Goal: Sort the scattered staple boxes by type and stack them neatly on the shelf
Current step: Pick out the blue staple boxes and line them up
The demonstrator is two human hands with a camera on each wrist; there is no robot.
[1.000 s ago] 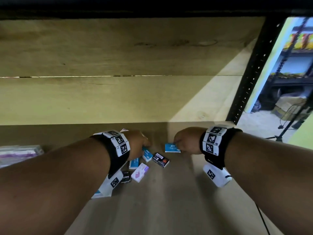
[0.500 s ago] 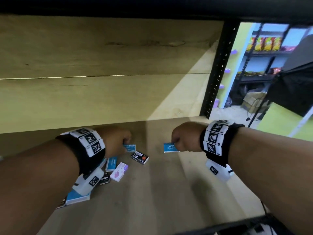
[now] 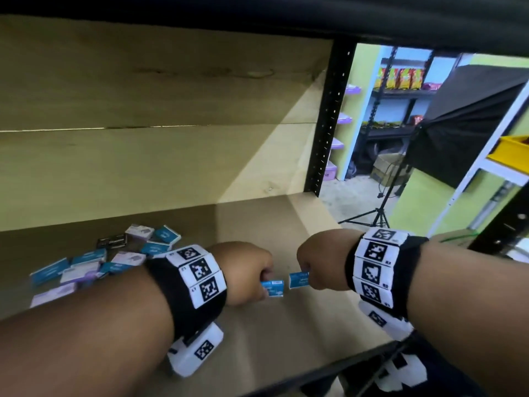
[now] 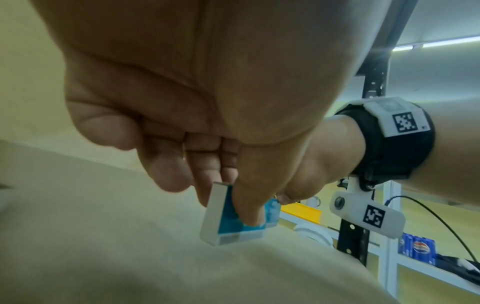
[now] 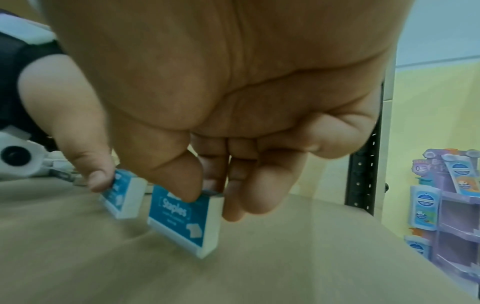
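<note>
1. Far to your left on the wooden shelf (image 3: 257,339) lies the scattered pile of staple boxes (image 3: 94,262): blue ones, pale purple ones and a black one (image 3: 111,241), some overlapping, none stacked in order.
2. Your left hand (image 3: 243,273) is curled closed around a blue staple box (image 3: 273,287). In the left wrist view your thumb (image 4: 249,197) presses on its blue face and your fingers back it from the other side; the box stands on edge, its lower corner close to the shelf board, though you cannot tell whether it touches.
3. Just to the right, with only a narrow gap between them in the head view, is a second blue box marked "Staples" (image 5: 184,220). Your right hand (image 3: 320,262) pinches it by the top edge, thumb on the printed face and fingers behind. It is tilted, with its lower corner down at the board.
4. Both boxes sit near the middle of the shelf, well apart from the pile.
5. Farther right stands the black perforated upright (image 3: 326,118) of the rack, and beyond it a tripod (image 3: 378,213) on the floor and a yellow bin (image 3: 512,150).
</note>
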